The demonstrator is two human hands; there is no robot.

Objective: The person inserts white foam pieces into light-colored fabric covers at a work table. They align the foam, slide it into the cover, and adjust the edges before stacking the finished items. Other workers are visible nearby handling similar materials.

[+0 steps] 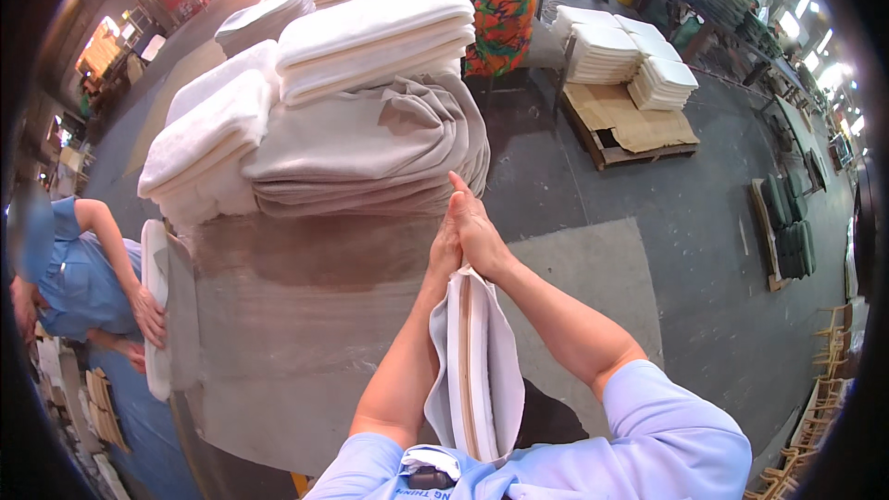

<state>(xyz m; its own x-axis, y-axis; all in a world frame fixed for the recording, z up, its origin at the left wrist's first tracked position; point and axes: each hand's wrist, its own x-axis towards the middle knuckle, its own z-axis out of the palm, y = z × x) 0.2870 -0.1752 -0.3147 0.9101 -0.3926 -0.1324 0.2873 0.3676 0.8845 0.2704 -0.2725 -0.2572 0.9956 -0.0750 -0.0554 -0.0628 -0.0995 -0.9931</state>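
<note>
A pale grey cushion [500, 380] stands on edge against my body, between my forearms. Its opening faces up and shows white padding and a long brown strip. At its far end my left hand [445, 248] and my right hand [478, 233] press together from both sides, palms facing, fingers pointing away from me. The cushion's tip shows between the heels of my hands; whatever lies deeper between the palms is hidden. Just beyond my fingertips is a stack of folded grey fabric covers [343, 153] on the table [306, 315].
White pads [375, 32] lie on and beside the covers. At left, a person in blue [88, 268] holds a white-and-grey cushion [156, 310]. Someone in an orange patterned top [500, 9] is beyond the table. At right are a pallet [630, 120] with white stacks and dark green cushions [792, 222].
</note>
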